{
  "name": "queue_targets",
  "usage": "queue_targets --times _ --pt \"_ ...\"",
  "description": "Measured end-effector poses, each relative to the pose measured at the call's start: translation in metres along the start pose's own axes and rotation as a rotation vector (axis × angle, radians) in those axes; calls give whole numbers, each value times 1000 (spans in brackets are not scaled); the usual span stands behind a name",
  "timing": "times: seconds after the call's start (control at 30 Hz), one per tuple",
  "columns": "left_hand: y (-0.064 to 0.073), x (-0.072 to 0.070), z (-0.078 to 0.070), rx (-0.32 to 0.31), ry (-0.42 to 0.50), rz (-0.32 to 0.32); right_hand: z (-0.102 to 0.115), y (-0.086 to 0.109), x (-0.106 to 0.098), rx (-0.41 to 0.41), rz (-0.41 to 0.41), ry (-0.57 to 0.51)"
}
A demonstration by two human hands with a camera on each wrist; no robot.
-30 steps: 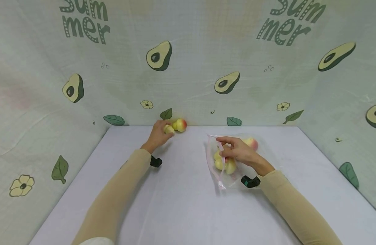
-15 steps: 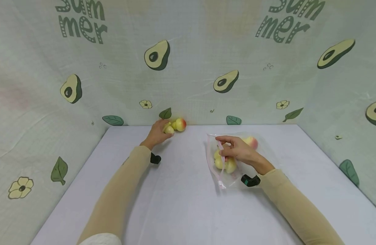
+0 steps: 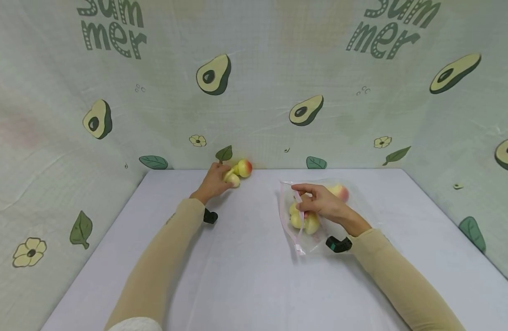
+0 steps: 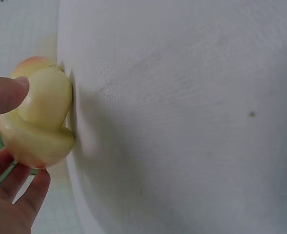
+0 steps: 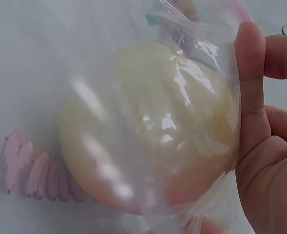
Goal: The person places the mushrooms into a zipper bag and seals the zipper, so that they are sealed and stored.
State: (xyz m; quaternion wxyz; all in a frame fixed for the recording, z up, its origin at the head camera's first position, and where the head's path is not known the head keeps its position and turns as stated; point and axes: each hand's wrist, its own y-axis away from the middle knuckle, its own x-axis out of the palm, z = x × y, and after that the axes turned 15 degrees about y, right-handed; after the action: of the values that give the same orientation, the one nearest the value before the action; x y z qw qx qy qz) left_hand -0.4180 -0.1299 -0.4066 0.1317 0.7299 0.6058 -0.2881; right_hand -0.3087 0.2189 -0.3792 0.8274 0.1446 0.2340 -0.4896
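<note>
My left hand (image 3: 214,183) is at the back left of the table, its thumb and fingers curled round a yellow pear (image 3: 233,180). Right beside that one lies another pear (image 3: 245,168) with a red blush. In the left wrist view the thumb presses the near side of the pale fruit (image 4: 46,97), and fingertips reach its underside. On the right, my right hand (image 3: 325,205) pinches the pink-edged mouth of a clear zip bag (image 3: 284,209) between thumb and fingers. Several pears lie inside it, one large pear (image 5: 167,131) showing through the plastic in the right wrist view.
A white table (image 3: 245,271) extends in front. Behind it hangs a cloth backdrop (image 3: 258,82) printed with avocados, leaves and lettering, and it also closes off both sides. Dark wrist devices sit below each hand.
The pear at my left hand has turned and shifted slightly right, nearer the pear beside it. My right hand and the bag keep their place.
</note>
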Motion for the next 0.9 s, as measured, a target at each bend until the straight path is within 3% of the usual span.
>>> queue_targets --times 0.23,0.5,0.9 --pt "7 6 0 19 7 21 -3 -1 1 -1 0 17" --pt "15 12 -1 91 3 59 -1 0 0 -7 -15 28" --pt "39 19 -8 22 70 133 -3 -1 -1 -23 -3 15"
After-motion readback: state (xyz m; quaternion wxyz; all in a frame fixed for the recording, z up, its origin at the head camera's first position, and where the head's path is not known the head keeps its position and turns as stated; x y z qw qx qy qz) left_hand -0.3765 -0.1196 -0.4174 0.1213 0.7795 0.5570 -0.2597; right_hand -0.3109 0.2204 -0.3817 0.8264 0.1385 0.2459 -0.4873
